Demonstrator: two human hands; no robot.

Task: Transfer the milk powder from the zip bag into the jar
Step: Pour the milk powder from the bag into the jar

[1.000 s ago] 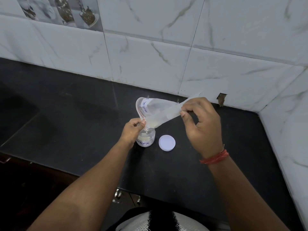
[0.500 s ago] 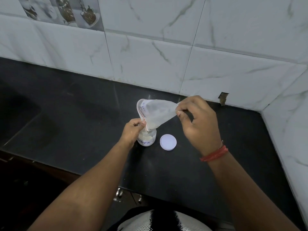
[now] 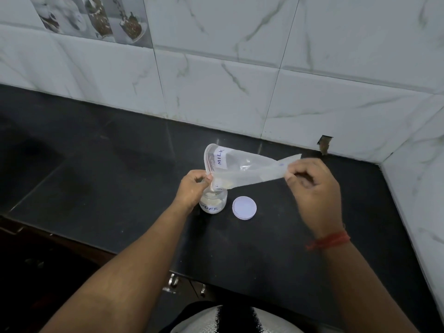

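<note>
zip bag between hands, seemingly over jar

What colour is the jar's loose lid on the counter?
White, round plastic lid, clearest in the head view.

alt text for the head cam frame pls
A person tips a clear zip bag labelled MILK over an open jar on a black counter; left hand pinches the bag's mouth, right hand lifts its far end. A white lid lies beside the jar.
</note>
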